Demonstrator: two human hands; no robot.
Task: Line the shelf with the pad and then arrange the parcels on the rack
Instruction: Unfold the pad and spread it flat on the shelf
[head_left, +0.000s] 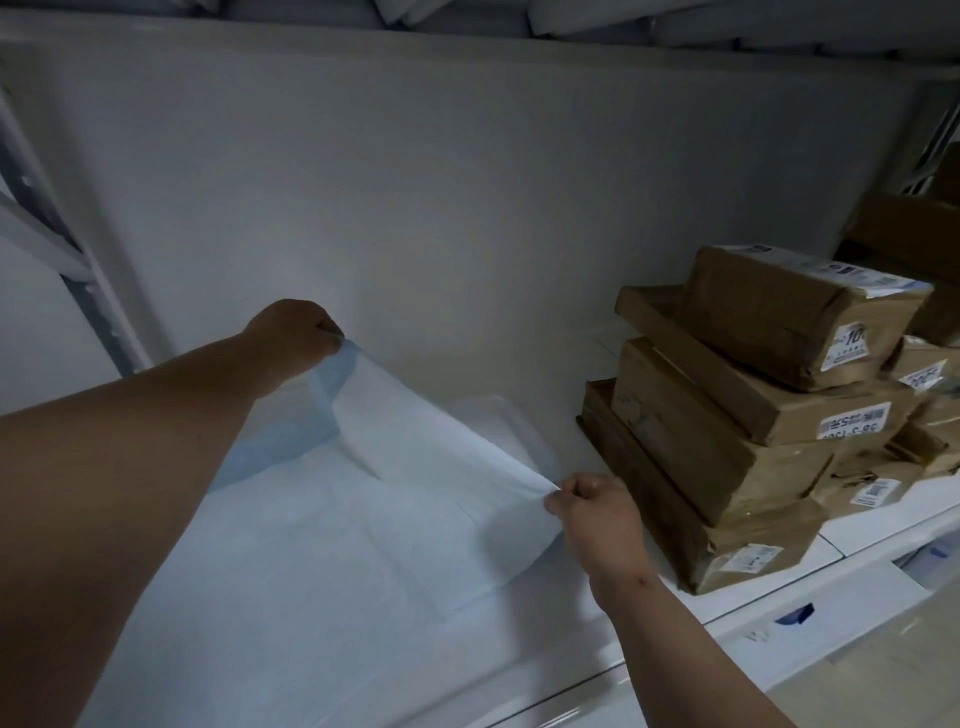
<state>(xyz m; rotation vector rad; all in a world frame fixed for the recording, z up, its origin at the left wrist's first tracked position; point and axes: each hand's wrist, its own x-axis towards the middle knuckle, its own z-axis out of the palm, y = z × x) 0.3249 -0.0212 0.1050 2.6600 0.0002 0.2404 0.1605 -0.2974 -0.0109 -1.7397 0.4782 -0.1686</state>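
**Asker:** Spreading something on a shelf, are they?

**Describer:** Yes. A person is laying a pale blue pad (395, 499) on a white shelf (675, 670). The left hand (293, 332), reaching toward the back wall (467, 182), pinches one raised corner of the pad. The right hand (592, 506), nearer the front, pinches the other end of that lifted edge, so the pad stretches between the two hands.

**Asker:** How should they finish it well?

**Describer:** Probably by keeping the edge taut, lowering both corners together, then smoothing the folds flat.

**Asker:** And the parcels?

**Describer:** Brown parcels (753, 415) sit stacked on the shelf, just right of the right hand, untouched and off the pad.
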